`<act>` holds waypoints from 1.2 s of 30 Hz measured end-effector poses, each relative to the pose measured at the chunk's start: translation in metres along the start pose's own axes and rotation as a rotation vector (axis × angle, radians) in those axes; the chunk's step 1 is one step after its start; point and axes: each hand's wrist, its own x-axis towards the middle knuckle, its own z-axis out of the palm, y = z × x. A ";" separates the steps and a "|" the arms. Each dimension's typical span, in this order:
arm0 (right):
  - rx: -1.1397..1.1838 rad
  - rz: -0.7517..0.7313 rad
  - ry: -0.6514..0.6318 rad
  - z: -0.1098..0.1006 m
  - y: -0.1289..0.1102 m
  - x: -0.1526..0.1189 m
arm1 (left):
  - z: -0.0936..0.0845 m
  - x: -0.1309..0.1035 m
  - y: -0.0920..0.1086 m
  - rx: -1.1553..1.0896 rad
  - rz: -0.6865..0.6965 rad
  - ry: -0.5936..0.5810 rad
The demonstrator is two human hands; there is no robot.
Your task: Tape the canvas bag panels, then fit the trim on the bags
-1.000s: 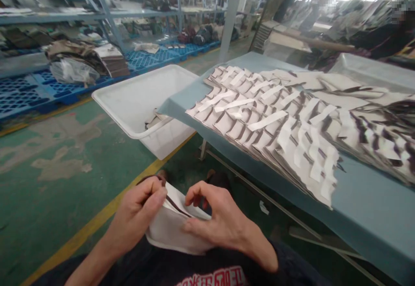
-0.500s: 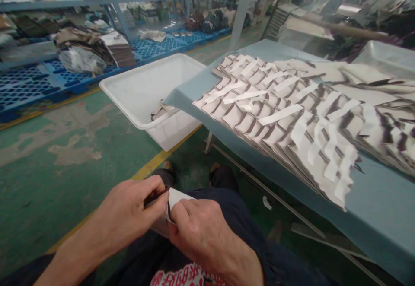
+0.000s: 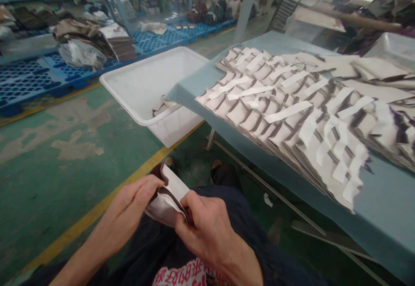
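Observation:
Over my lap I hold a small white cut piece with a dark brown edge [image 3: 168, 193] between both hands. My left hand [image 3: 131, 210] pinches its left side with thumb and fingers. My right hand [image 3: 202, 230] grips its right edge, thumb on top. The piece is folded or bent between them. To my right, a blue-grey table [image 3: 382, 208] carries several overlapping rows of similar white and brown pieces [image 3: 292, 113], many with white strips on them.
A white plastic tub [image 3: 142, 89] with a few pieces inside stands on the green floor at the table's left end. A yellow floor line [image 3: 97, 212] runs past my feet. Blue pallets [image 3: 32, 83] with stacked material and metal shelving lie beyond.
My hands have drawn together on the piece and folded it; the right hand moved from resting flat on it to gripping its edge. The camera view shifted slightly.

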 end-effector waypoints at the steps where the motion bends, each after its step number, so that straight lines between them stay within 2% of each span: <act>1: 0.002 -0.004 0.010 0.000 0.000 -0.001 | 0.000 -0.002 -0.002 -0.005 0.000 0.012; 6: 0.121 0.019 0.051 -0.001 -0.006 -0.003 | -0.001 0.000 0.008 -0.004 0.081 -0.007; 9: 0.310 0.043 -0.004 -0.014 -0.009 0.002 | -0.003 0.006 0.018 0.005 0.131 -0.006; 11: 0.389 0.018 0.011 -0.029 -0.006 0.011 | -0.007 0.010 0.022 -0.002 0.166 -0.043; 14: 0.426 -0.150 0.114 -0.050 0.005 0.034 | -0.012 0.017 0.031 -0.029 0.253 -0.102; 15: 0.449 -0.227 0.112 -0.055 0.010 0.042 | -0.013 0.019 0.034 -0.044 0.288 -0.111; 18: 0.494 -0.379 -0.002 -0.066 0.021 0.063 | -0.018 0.027 0.046 -0.066 0.366 -0.118; 20: 0.459 -0.397 -0.039 -0.070 0.025 0.070 | -0.019 0.031 0.051 -0.061 0.408 -0.124; 23: 0.350 -0.437 -0.002 -0.076 0.027 0.072 | -0.019 0.031 0.050 -0.038 0.454 -0.139; 28: 0.012 -0.601 0.072 -0.084 0.026 0.066 | -0.014 0.026 0.051 0.042 0.379 -0.179; 32: -0.187 -0.648 0.136 -0.080 0.021 0.063 | -0.013 0.024 0.055 0.087 0.374 -0.174; 36: -0.282 -0.644 0.160 -0.071 0.018 0.061 | -0.014 0.023 0.053 0.125 0.409 -0.203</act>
